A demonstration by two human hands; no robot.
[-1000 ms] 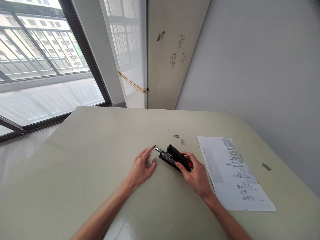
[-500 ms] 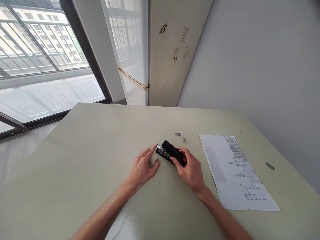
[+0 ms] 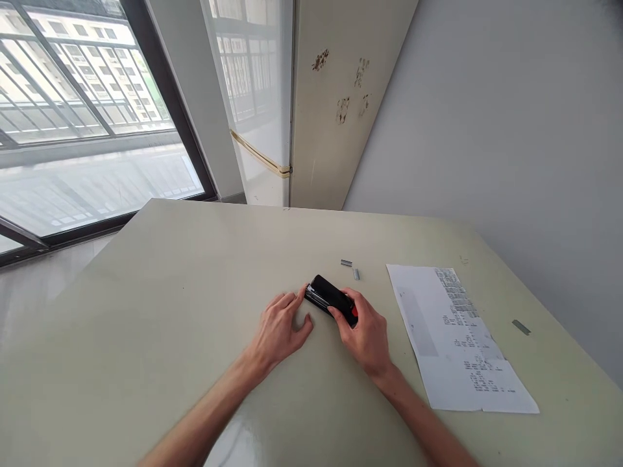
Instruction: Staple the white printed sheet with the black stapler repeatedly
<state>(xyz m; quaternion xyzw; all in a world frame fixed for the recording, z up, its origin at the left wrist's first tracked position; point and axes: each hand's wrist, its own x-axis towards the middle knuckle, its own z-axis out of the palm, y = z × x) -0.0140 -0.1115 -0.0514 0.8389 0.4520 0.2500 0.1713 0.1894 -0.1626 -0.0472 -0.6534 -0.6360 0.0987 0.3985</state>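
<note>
A black stapler [image 3: 331, 297] with a red part at its rear lies slantwise on the pale table, its front end toward the left. My right hand [image 3: 364, 331] grips the rear of it between thumb and fingers. The index fingertip of my left hand [image 3: 280, 327] touches the stapler's metal front end; its thumb is spread away and holds nothing. Just behind the stapler lie two small staple strips, one [image 3: 346, 263] flat across and the other [image 3: 356, 274] nearly upright in the view.
A printed white sheet [image 3: 452, 350] lies on the table [image 3: 195, 259] to the right of my right hand. Beyond it is another staple strip [image 3: 520, 327]. A fridge [image 3: 263, 97] and a grey wall [image 3: 511, 117] stand behind the table.
The stapler's top part has moved forward and left over the metal rail, covering more of it. My right hand has shifted slightly left with it. My left hand is almost unmoved.
</note>
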